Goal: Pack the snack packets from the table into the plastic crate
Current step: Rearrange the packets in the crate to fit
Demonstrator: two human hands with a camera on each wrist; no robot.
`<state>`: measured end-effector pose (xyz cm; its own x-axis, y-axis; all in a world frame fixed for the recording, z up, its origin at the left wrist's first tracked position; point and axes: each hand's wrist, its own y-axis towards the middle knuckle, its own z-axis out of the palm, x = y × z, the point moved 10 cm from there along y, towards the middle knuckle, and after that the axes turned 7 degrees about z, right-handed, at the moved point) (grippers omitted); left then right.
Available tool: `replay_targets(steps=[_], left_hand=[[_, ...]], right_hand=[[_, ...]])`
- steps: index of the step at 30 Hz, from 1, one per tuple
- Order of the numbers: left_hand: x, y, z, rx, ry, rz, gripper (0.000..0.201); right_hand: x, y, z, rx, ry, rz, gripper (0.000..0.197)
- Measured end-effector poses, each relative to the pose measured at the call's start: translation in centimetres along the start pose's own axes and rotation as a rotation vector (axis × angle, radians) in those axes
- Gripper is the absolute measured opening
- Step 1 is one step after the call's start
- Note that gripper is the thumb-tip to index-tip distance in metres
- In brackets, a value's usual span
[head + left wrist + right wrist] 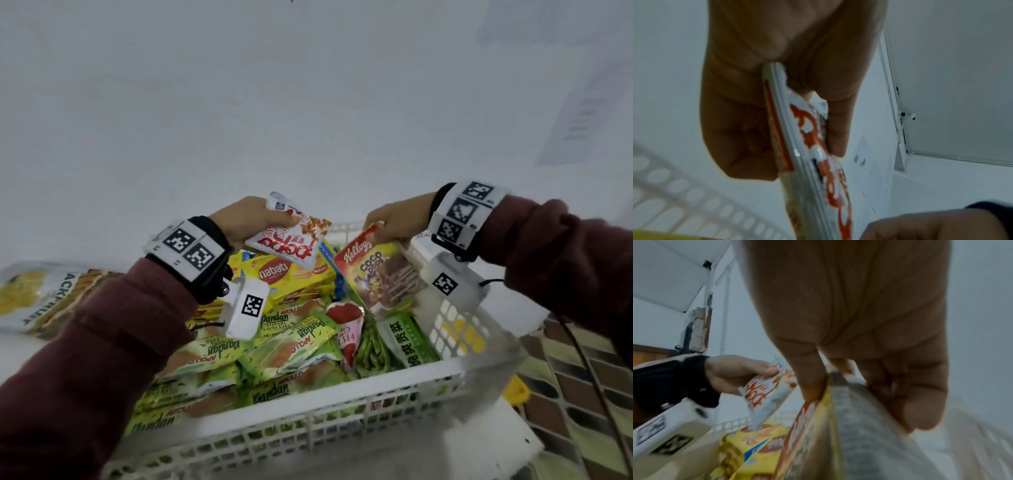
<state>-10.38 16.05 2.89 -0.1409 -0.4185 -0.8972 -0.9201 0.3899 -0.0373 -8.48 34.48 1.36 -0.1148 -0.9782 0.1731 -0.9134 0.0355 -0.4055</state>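
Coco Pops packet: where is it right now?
In the head view the Coco Pops packet hangs from the right hand over the crate's far right side, beside the left hand's white packet.

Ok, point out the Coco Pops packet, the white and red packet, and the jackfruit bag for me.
Coco Pops packet (pixel 378 275): head view, middle of its printed front.
White and red packet (pixel 287 241): head view, on the red lettering.
Jackfruit bag (pixel 41 296): head view, on its white and yellow front, left of the crate (pixel 342 416).
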Motion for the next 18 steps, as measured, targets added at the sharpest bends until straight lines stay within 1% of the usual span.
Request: replay_targets(steps=[3, 5, 6, 7, 9, 10, 11, 13, 14, 16, 18], left_hand=[[0.6, 0.2, -0.5, -0.035, -0.047, -0.031, 0.009], [0.8, 0.1, -0.6, -0.058, -0.058, -0.041, 0.010], [0.8, 0.0, -0.5, -0.062, -0.070, -0.040, 0.008], [0.9, 0.0, -0.3, -0.057, -0.078, -0.041, 0.011], [1.6, 0.3, -0.1, -0.035, -0.088, -0.061, 0.039], [1.8, 0.3, 0.1, -0.021, -0.096, -0.072, 0.045], [1.5, 0.1, 0.2, -0.016, -0.109, -0.066, 0.040], [0.9, -0.4, 0.2, -0.028, -0.122, -0.048, 0.021], [0.9, -0.4, 0.2, -0.030, -0.119, -0.048, 0.017], [1.0, -0.2, 0.2, -0.022, -0.118, -0.036, 0.016], [0.9, -0.3, 0.3, -0.018, -0.117, -0.040, 0.018]], right_hand=[[0.2, 1.0, -2.2, -0.105, -0.036, 0.037, 0.038], [0.2, 1.3, -2.8, -0.153, -0.132, 0.075, 0.038], [0.2, 1.6, -3.0, -0.179, -0.214, 0.098, 0.039], [0.0, 2.4, -3.3, -0.222, -0.306, 0.106, 0.040], [0.3, 3.0, -3.4, -0.291, -0.473, 0.115, 0.046], [0.8, 2.8, -3.4, -0.288, -0.491, 0.117, 0.049], [1.2, 2.6, -2.9, -0.260, -0.486, 0.104, 0.052], [1.8, 2.2, -1.5, -0.151, -0.459, 0.099, 0.062], [1.7, 1.9, -0.6, -0.079, -0.464, 0.111, 0.071], [1.3, 1.7, 1.0, 0.032, -0.508, 0.122, 0.090], [1.2, 1.8, 1.3, -0.006, -0.634, 0.131, 0.106]])
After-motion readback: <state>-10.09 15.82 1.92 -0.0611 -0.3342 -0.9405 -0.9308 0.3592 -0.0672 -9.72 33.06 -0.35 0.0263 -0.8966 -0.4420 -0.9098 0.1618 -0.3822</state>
